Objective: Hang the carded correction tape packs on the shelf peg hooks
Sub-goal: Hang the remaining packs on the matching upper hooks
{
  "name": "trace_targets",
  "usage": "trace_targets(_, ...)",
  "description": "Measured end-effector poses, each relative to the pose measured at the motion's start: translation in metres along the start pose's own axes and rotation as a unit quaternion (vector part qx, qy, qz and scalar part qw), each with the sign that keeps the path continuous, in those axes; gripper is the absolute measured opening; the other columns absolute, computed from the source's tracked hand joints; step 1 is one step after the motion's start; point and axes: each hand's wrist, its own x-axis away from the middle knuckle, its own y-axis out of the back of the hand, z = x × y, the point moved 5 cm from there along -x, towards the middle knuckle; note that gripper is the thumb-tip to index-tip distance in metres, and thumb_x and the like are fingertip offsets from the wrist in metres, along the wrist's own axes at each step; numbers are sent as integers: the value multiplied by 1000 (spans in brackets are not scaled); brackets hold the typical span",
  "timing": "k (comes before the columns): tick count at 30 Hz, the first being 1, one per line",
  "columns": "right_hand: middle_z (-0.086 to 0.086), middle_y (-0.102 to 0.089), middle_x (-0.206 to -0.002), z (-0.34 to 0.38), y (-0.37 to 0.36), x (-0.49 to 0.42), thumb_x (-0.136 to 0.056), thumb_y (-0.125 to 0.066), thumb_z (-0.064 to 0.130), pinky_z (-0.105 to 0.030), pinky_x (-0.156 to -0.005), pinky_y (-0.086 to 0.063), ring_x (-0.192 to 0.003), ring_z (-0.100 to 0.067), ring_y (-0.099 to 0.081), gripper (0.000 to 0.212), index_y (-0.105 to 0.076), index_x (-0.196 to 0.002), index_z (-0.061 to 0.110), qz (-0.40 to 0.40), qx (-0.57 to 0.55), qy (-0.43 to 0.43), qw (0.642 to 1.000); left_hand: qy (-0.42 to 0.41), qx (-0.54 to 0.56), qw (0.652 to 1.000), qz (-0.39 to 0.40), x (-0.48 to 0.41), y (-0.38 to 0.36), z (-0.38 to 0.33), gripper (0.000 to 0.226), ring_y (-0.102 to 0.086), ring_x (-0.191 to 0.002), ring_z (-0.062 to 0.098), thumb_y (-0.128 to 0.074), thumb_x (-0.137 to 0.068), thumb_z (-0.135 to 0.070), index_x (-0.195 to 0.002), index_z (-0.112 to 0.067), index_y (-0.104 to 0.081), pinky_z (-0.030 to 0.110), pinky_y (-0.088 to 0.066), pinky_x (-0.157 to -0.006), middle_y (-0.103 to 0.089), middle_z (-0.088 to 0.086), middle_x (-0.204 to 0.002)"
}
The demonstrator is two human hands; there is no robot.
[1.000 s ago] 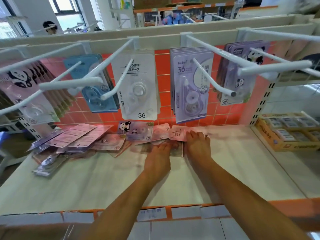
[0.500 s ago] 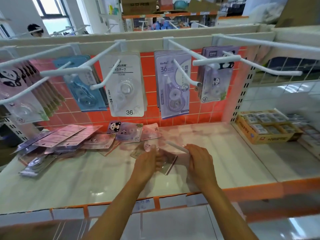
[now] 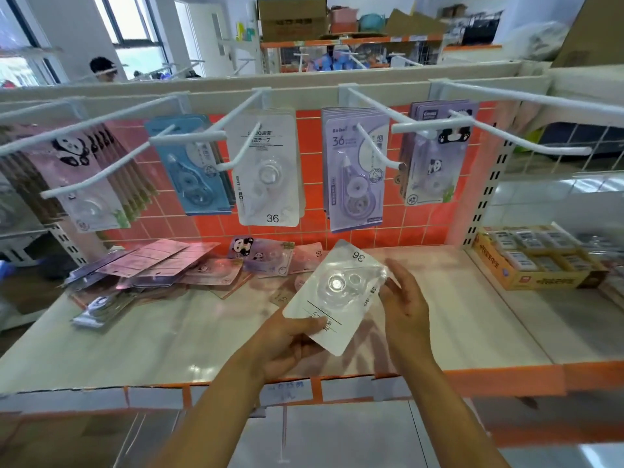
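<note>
A white carded correction tape pack (image 3: 341,292) marked 36 is held upside down above the shelf. My left hand (image 3: 287,339) grips its lower corner. My right hand (image 3: 405,302) touches its right edge with the fingers spread. More loose packs (image 3: 189,268), pink and purple with pandas, lie fanned out on the shelf to the left. White peg hooks (image 3: 236,157) stick out from the orange back panel, each carrying hung packs: pink panda, blue, white (image 3: 266,170), purple (image 3: 354,170) and purple panda (image 3: 435,157).
The cream shelf (image 3: 169,332) has an orange front edge with paper labels. A yellow box (image 3: 537,261) of small items stands at the right. Long hooks reach toward me at head height. Another person is far back on the left.
Both hands have lifted a white pack off the pile and pulled it toward me, turning its face up. The camera has tilted and moved back a little.
</note>
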Motion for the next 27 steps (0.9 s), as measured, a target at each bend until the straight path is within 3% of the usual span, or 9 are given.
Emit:
trace_targets(3,12,-57,-120,4,-2,-5,-95,-53,6,-23,-86,-52,-98,9,-59,37,-52,-126,26,-21,-45,-52,997,7,-36,999,16,5,5,6,42,-69,-100,30,-70,-75,7,-114,-6,-61,38,-60,-75,-70,19,-110)
trace_targets(6,1,-68,-103,5,-5,-8,-93,-55,3,-37,-80,-53,-90,-15,-64,34,-60,-110,32,-13,-82,-92,992,13,-63,998,-9,10,11,11,30,-69,-98,31,-62,-83,9,-109,-6,-63,40,-59,-79,-71,19,-108)
trace_targets(8,-2,-69,-91,9,-7,-6,-92,-56,2,-34,-72,-53,-82,-16,-63,31,-63,-104,30,-11,-92,-92,991,8,-70,997,-32,12,16,10,27,-70,-94,28,-60,-84,8,-108,-5,-63,37,-60,-76,-72,18,-105)
trace_targets(11,8,-63,-69,20,-13,-4,-92,-56,2,-22,-61,-49,-70,-10,-60,28,-63,-103,27,-3,-122,-82,989,-35,-46,996,-66,17,27,1,25,-72,-84,23,-58,-85,6,-108,-3,-63,29,-60,-68,-73,16,-99)
trace_targets(17,5,-72,-82,43,-38,1,-90,-57,0,-28,-68,-54,-79,-11,-66,24,-64,-102,19,36,-169,-66,983,-102,-22,989,-106,30,48,-20,20,-72,-73,19,-61,-81,4,-99,-5,-65,24,-58,-59,-74,12,-87)
trace_targets(22,1,-72,-85,53,-55,5,-91,-53,-3,-22,-66,-56,-77,-10,-67,20,-60,-99,14,-25,-277,-70,958,-151,34,986,-70,40,50,-40,29,-71,-71,15,-60,-75,-2,-103,-7,-65,24,-58,-59,-74,9,-88)
trace_targets(27,-9,-68,-90,42,-85,17,-95,-47,-1,-30,-62,-56,-78,-20,-66,15,-55,-96,11,-41,-362,-149,919,-154,-21,988,-22,46,41,-37,30,-71,-94,20,-73,-74,2,-95,-18,-78,27,-58,-74,-74,8,-104)
